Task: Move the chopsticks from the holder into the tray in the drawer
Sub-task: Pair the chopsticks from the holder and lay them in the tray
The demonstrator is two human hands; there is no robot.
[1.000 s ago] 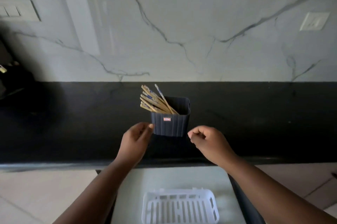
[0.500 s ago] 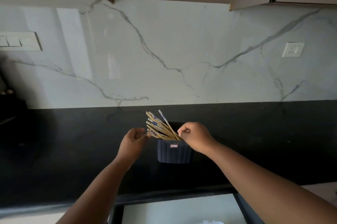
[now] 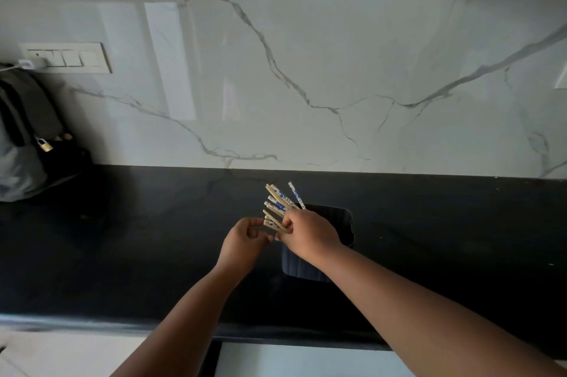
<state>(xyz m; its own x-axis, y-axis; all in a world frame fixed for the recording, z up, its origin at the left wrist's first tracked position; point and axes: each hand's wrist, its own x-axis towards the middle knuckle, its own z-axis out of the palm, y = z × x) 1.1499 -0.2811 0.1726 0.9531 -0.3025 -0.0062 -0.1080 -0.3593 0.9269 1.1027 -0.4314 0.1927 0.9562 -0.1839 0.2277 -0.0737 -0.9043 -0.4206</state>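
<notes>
A dark ribbed holder (image 3: 340,223) stands on the black counter (image 3: 122,254). A bundle of wooden chopsticks (image 3: 279,203) with blue-and-white tops leans out of it to the left. My right hand (image 3: 306,232) grips the bundle above the holder's rim, fingers curled round the sticks. My left hand (image 3: 245,241) is just left of the bundle with fingers curled, fingertips near the lowest sticks; whether it touches them is unclear. The tray is out of sight; only a pale strip of the open drawer (image 3: 306,361) shows at the bottom.
A marble backsplash (image 3: 306,85) rises behind the counter, with a switch plate (image 3: 70,57) at left. A grey bag (image 3: 21,137) and a dark bag with a brass padlock (image 3: 46,146) sit at the far left. Cabinets hang overhead.
My right hand has moved from the holder's side onto the chopsticks and closed round them. My left hand has risen beside the bundle. My view has tilted up, hiding the white tray.
</notes>
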